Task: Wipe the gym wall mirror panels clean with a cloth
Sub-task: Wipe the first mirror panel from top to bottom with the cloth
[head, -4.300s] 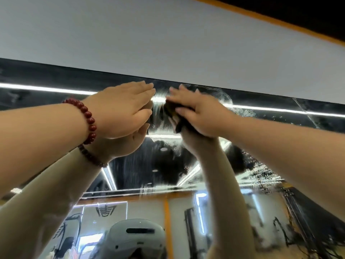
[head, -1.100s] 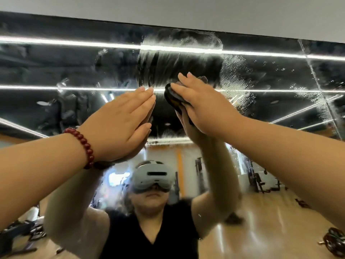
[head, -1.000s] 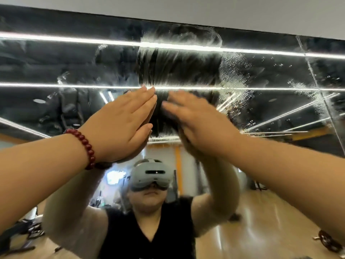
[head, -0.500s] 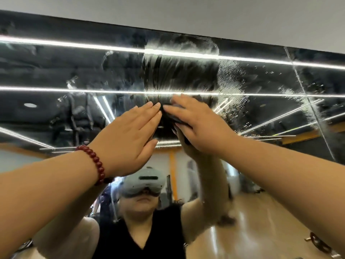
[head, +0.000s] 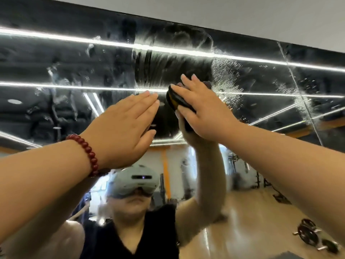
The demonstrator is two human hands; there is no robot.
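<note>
Both hands are up on the mirror (head: 78,71), the left hand (head: 123,126) flat with fingers straight, the right hand (head: 203,113) pressing the dark cloth (head: 175,100) mid-wipe; next, probably, the spray droplets (head: 225,75) just beside it.

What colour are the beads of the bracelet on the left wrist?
Dark red, round and glossy: the bracelet on the left wrist shows clearly in the head view.

Gym: mirror (head: 56,75), weight plates (head: 308,235), racks (head: 261,180).

Red bead bracelet (head: 87,153) on L wrist, bare forearms
</note>
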